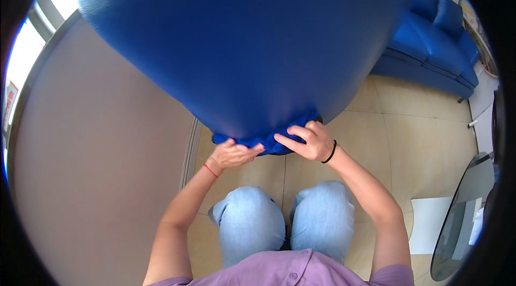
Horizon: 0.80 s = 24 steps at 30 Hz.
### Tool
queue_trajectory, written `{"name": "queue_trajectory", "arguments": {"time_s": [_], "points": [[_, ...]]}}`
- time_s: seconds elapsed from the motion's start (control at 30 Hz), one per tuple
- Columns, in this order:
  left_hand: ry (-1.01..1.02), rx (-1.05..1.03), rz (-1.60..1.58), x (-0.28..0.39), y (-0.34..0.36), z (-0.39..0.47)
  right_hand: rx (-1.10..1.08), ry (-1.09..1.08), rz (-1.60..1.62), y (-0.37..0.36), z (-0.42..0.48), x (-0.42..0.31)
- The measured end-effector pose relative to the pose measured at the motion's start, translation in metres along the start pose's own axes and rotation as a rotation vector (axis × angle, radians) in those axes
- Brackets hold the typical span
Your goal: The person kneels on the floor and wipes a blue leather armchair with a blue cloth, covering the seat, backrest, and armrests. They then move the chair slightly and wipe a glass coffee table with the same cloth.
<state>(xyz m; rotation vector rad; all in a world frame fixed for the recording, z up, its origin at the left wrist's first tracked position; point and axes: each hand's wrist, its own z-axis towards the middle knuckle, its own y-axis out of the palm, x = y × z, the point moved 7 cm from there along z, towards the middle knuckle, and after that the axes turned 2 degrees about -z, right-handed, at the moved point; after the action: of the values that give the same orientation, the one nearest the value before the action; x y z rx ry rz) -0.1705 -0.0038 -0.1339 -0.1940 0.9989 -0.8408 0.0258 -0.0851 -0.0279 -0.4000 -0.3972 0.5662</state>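
Note:
A large piece of blue leather-like upholstery (242, 44) fills the upper middle, narrowing towards my hands. Along its lower edge runs a bunched strip of blue fabric (278, 148). My left hand (238, 154) is at the left part of this strip, palm turned up and fingers pointing right, with the thumb against the edge. At the strip's right part, my right hand (308, 139) grips the edge, its thumb hidden and its index finger stretched left over the fabric. The two hands are a little apart. What lies under the edge is hidden.
A blue sofa (427, 44) stands on the tiled floor (419, 137) at the upper right. A plain greyish panel or wall (100, 133) takes up the left side. At the lower right are a dark-edged glass tabletop (455, 225) and a white sheet (429, 221). My knees are bent below my hands.

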Motion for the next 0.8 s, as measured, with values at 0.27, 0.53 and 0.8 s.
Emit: {"name": "queue_trajectory", "arguments": {"time_s": [0.27,0.53,0.8], "points": [[-0.443,0.634,0.035,-0.212,-0.124,0.072,0.595,0.053,-0.126,-0.063,0.238,-0.015],[-0.762,0.308,-0.364,-0.084,-0.008,-0.020,-0.110,-0.074,-0.097,0.018,0.140,-0.052],[-0.528,0.255,-0.232,-0.006,-0.008,0.033,0.080,0.074,-0.155,-0.024,0.032,-0.003]]}}
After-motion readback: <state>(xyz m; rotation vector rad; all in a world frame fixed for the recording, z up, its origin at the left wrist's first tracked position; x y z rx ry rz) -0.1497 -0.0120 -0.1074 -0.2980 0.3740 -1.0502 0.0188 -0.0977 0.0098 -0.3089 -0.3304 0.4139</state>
